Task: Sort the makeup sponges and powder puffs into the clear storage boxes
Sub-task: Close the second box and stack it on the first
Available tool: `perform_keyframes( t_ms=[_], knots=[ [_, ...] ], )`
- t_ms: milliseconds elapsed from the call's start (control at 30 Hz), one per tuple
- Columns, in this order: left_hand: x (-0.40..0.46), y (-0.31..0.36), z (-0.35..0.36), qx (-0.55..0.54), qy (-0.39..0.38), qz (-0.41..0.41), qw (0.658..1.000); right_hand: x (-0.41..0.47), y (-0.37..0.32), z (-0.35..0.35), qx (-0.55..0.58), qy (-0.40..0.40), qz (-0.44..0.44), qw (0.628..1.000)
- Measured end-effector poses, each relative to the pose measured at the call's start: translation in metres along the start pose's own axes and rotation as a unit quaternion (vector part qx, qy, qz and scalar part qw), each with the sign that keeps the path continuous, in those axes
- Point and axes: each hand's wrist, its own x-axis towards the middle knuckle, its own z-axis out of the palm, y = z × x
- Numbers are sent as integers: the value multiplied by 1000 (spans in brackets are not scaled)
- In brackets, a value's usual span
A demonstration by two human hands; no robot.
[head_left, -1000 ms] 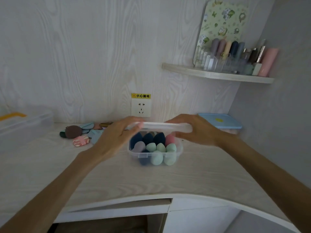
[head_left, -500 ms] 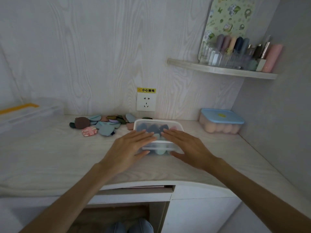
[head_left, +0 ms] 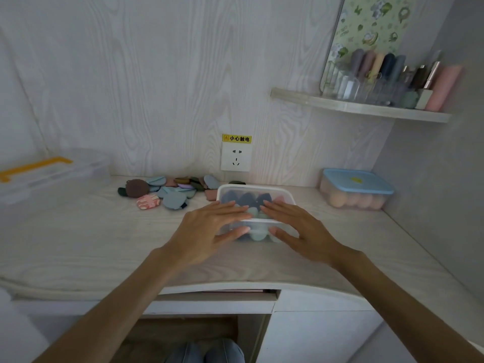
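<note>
Lid-closing step: left hand [head_left: 209,229] and right hand [head_left: 296,226] lie flat, fingers straight, pressing the lid [head_left: 255,191] onto the sponge box [head_left: 258,231], mid-counter [head_left: 78,244]. Next, probably press the rim until it seats. Puffs [head_left: 167,192] unsorted, just left-behind. Wall close behind; open room toward the front edge.

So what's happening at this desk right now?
A person is closing up a clear box full of makeup sponges. Both hands lie flat on its lid, the left hand and the right hand side by side, fingers straight. A pile of powder puffs lies loose by the wall, unsorted. A blue-lidded box of sponges sits to the right.
</note>
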Motion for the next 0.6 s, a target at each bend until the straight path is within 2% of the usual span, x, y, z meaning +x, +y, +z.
perform_keyframes(
  t_ms=[233, 433, 600],
  knots=[
    [-2, -4, 15, 23, 82, 12, 996, -1, 2, 3, -60, 45, -19, 997],
    [-2, -3, 18, 48, 99, 44, 993, -2, 1, 8, -131, 106, -54, 984],
    [-3, -2, 20, 38, 85, 18, 995, -3, -1, 9, -87, 83, -25, 992]
  ],
)
